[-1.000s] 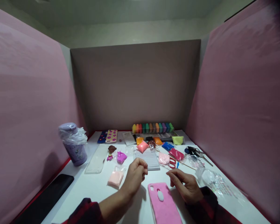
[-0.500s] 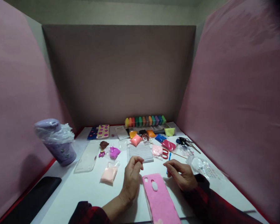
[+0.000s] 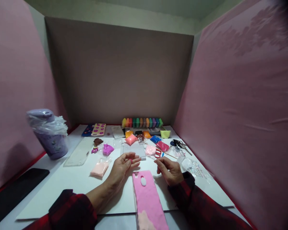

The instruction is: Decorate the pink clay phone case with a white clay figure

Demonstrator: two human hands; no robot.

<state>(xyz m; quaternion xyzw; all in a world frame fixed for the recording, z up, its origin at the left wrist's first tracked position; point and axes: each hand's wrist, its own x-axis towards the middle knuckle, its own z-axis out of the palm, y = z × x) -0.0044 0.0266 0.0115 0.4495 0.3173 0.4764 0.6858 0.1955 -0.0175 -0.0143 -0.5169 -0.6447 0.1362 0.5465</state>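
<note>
While the pink phone case (image 3: 150, 193) lies at the bottom centre of the frame, a peach patch (image 3: 144, 220) on its near end, my left grip (image 3: 122, 166) is spread, a small pink bit (image 3: 131, 161) by its thumb; my right grip (image 3: 171, 171) has thumb and fingertip pressed together (on what, if anything, I cannot tell).

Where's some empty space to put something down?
The widest bare patch lies between the black slab, peach packet and left sleeve. A smaller one lies between the stickers and right sleeve. It's crowded around the notepad.
</note>
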